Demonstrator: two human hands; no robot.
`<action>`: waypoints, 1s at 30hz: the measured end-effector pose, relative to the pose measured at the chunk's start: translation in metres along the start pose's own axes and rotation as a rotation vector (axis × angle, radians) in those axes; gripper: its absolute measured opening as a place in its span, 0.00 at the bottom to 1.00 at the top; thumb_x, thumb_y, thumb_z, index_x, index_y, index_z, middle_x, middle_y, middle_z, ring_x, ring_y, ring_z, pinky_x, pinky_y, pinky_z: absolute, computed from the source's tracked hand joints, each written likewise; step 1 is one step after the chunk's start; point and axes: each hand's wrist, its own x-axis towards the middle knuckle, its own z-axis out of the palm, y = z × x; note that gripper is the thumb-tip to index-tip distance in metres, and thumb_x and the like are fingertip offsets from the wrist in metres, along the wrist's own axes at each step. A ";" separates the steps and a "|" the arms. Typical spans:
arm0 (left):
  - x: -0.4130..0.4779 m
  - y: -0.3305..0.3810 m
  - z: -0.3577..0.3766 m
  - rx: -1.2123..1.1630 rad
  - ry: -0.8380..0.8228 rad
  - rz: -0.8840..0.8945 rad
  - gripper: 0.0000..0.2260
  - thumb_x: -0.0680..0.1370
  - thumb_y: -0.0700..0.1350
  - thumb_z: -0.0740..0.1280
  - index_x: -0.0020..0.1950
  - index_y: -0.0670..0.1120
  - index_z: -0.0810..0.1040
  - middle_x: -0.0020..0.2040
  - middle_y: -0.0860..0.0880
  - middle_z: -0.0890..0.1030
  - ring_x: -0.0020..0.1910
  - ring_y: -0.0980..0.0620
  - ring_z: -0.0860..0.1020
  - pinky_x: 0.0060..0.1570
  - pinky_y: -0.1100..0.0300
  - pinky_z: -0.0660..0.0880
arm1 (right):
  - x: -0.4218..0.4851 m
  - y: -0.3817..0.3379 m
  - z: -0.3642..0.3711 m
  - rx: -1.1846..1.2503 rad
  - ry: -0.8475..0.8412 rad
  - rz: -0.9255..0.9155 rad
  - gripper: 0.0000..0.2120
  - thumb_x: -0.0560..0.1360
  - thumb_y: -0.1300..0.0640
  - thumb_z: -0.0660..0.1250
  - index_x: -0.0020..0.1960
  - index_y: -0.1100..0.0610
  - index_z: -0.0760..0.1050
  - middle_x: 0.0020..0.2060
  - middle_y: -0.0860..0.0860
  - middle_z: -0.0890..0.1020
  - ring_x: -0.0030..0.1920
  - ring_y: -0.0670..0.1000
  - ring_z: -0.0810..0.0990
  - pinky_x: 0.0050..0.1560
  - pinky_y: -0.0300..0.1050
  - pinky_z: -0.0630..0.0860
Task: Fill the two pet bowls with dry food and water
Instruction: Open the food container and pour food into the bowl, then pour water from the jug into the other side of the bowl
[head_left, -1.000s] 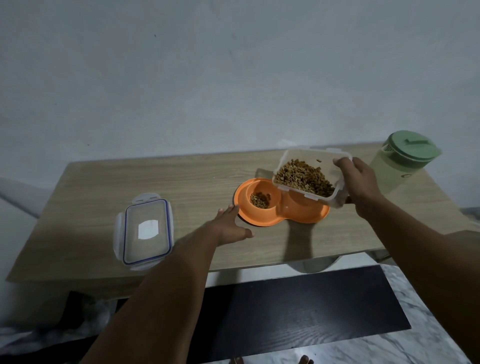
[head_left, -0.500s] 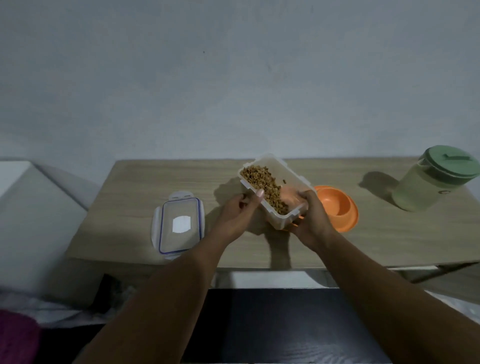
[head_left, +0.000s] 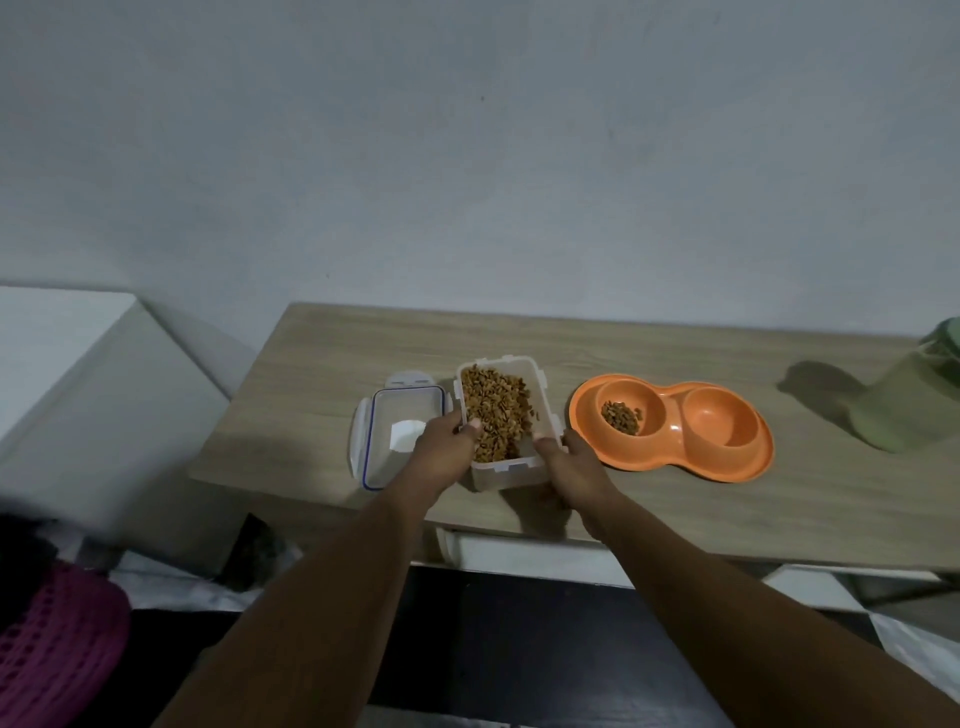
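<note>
Gripping clear food container at near end, left hand and right hand clasped on either side, thumbs over rim. Container full of kibble, set on wooden table. Lid flat, touching container's left side. Orange double bowl just right of container: nearer cup held little kibble, farther cup dry. Green pitcher well right, partly cut off.

Both bare forearms are reaching up from the lower frame toward the centre, the left hand and the right hand curling their fingers inward, thumbs up, gripping from opposite sides.
</note>
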 end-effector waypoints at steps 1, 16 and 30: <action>0.000 0.001 0.001 0.020 -0.001 0.008 0.16 0.83 0.50 0.60 0.69 0.51 0.76 0.63 0.49 0.80 0.62 0.48 0.77 0.68 0.47 0.71 | 0.001 0.002 0.000 -0.064 0.018 -0.020 0.27 0.75 0.36 0.61 0.67 0.52 0.72 0.58 0.55 0.81 0.55 0.59 0.81 0.56 0.57 0.79; 0.006 0.023 0.011 0.369 0.274 0.080 0.15 0.80 0.51 0.62 0.63 0.45 0.75 0.56 0.44 0.81 0.56 0.41 0.78 0.50 0.54 0.74 | 0.007 -0.012 -0.024 -0.380 0.038 -0.122 0.22 0.83 0.43 0.59 0.62 0.61 0.78 0.57 0.58 0.82 0.58 0.59 0.79 0.60 0.56 0.76; 0.008 0.114 0.161 0.711 -0.055 0.603 0.31 0.75 0.58 0.68 0.75 0.49 0.65 0.73 0.48 0.67 0.73 0.45 0.65 0.67 0.48 0.69 | -0.013 -0.013 -0.248 0.044 0.603 -0.127 0.15 0.82 0.51 0.63 0.50 0.63 0.81 0.36 0.57 0.81 0.32 0.52 0.78 0.33 0.44 0.71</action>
